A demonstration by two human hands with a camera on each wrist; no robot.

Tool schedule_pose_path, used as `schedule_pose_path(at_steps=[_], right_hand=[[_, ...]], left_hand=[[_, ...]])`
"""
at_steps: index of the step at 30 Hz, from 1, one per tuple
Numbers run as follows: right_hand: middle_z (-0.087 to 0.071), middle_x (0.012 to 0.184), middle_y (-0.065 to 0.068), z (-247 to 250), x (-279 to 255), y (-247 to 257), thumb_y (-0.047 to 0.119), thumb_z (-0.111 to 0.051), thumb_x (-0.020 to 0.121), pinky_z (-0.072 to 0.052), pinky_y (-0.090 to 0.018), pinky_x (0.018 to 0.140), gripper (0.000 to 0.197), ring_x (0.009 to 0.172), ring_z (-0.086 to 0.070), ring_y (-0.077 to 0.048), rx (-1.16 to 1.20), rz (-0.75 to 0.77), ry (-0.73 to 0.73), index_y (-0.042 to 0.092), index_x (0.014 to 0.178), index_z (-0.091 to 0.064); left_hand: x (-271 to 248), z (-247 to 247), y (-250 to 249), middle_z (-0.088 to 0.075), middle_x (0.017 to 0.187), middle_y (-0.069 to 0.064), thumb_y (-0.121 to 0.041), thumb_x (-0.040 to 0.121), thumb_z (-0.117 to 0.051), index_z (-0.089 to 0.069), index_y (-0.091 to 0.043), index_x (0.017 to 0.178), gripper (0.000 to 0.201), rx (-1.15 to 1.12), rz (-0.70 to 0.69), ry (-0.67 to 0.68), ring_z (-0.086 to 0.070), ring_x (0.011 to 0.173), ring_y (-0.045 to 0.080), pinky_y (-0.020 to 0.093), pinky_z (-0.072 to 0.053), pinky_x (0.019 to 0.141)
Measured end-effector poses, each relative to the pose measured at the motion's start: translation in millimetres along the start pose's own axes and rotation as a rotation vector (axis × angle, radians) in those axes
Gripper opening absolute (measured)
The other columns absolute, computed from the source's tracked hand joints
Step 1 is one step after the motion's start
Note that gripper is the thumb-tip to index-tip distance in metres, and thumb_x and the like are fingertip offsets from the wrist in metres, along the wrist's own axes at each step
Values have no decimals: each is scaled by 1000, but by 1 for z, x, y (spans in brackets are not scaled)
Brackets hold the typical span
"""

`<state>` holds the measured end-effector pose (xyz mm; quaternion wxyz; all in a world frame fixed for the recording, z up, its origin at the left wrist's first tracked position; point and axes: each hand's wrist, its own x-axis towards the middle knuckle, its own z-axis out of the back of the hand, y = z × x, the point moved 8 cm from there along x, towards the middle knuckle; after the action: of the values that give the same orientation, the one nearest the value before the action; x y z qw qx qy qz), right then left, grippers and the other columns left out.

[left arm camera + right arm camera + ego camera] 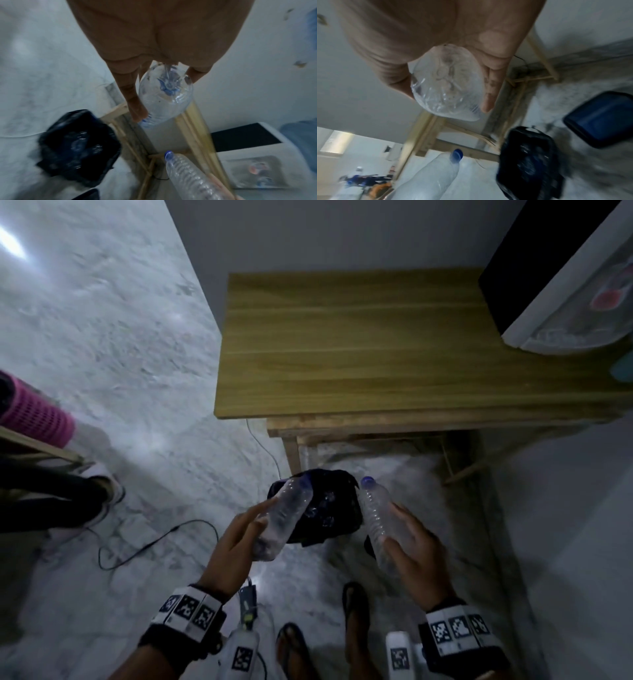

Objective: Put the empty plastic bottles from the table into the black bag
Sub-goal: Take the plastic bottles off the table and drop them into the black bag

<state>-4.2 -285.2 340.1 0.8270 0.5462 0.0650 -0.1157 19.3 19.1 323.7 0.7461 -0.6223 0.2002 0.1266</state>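
Two clear, empty plastic bottles with blue caps hang over the floor in front of the wooden table. My left hand (265,513) holds the left bottle (284,515) (164,97) between thumb and nearly straight fingers, cap tipped toward the black bag (329,508). My right hand (394,525) holds the right bottle (376,518) (448,92) the same way, cap pointing up and away. The bag sits open on the floor between and just beyond both hands, with other bottles inside. It also shows low in each wrist view as the black bag (77,146) (529,162).
The wooden table (359,347) stands behind the bag, with a black-and-white appliance (565,285) at its right end. Cables (144,546) trail over the marble floor. Another person's legs (51,494) are at the left. A dark blue bin (600,119) stands near the bag.
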Motion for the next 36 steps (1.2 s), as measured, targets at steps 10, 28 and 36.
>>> schedule_pose_path(at_steps=[10,28,36], right_hand=[[-63,129,-2,-77,48,-148,26,-59,91,-44,-30,86,40,116,-60,-23,34,-479,156,22,131,-58],[-52,139,-1,-170,184,-316,73,-56,54,-60,-42,71,88,113,-59,-36,103,-695,241,35,133,-49],[-61,125,-6,-117,132,-291,41,-60,88,-52,-37,88,43,109,-60,-25,-23,-467,141,20,125,-61]], left_hand=[[59,-22,144,-71,110,1,-48,89,-56,-71,-57,95,19,28,328,-139,-66,111,28,59,-58,91],[187,-75,268,-72,112,16,-69,82,-53,-64,-24,111,55,126,489,-323,-75,88,38,53,-63,80],[148,-81,250,-68,102,10,-35,97,-60,-63,-11,128,40,165,376,-281,-72,81,29,46,-62,80]])
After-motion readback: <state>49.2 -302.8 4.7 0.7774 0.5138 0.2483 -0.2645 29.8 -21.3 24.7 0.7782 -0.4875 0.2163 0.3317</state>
